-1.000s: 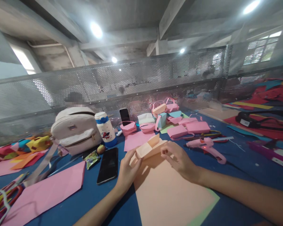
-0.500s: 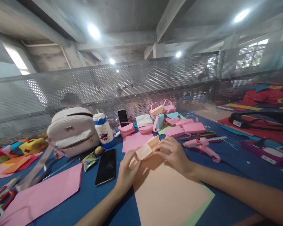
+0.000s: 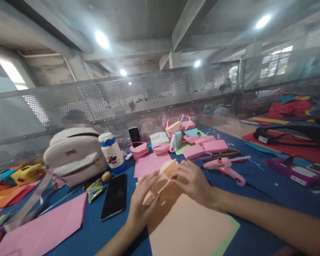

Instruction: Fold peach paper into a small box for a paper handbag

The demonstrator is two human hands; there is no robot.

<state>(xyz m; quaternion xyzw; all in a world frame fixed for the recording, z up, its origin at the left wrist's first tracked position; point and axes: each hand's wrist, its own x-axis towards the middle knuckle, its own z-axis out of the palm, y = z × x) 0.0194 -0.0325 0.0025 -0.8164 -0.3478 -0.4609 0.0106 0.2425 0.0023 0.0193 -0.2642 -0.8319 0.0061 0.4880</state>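
A small peach paper box [image 3: 160, 182] is held by the left hand [image 3: 142, 195] and right hand [image 3: 193, 182], seemingly being folded; gentle pressing is needed.

Folded peach paper [image 3: 160, 184] partly hid. by L hand [image 3: 144, 193] & R hand [image 3: 191, 182]; scissors [image 3: 1, 221] cut off @ L edge, peach sheet [image 3: 186, 227] @ btm.

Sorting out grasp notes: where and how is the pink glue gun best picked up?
By the handle, probably coming from the near right and above. The pink glue gun lies with its nozzle pointing left and its handle slanting toward the near right. A red light shows, so the nozzle may be hot.
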